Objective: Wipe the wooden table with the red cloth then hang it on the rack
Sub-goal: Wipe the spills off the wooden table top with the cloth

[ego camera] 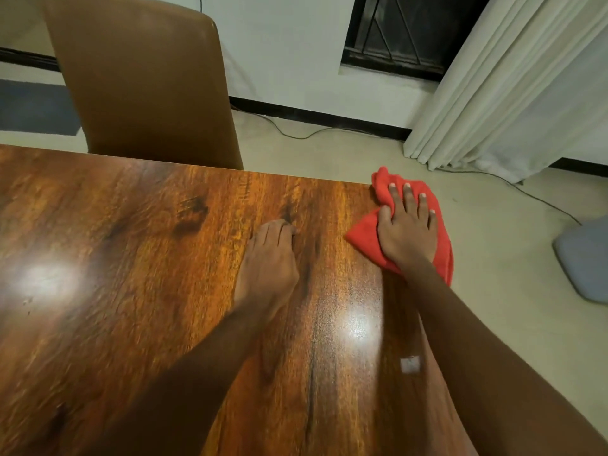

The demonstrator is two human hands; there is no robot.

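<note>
Your right hand point(406, 228) is pressing flat on the red cloth point(364, 236) at the far corner of the wooden table point(131, 258). Your left hand point(268, 261) is resting beside it, loosely curled, empty.

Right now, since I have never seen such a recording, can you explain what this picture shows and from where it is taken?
There is no machine here: a person wears a camera on the head, so the single picture looks forward and down at their own arms. The right hand lies flat, fingers straight, pressing a red cloth on the far right corner of the wooden table. The left hand rests on the bare wood and holds nothing. Beyond the table stand a brown chair and a white curtain.
</note>
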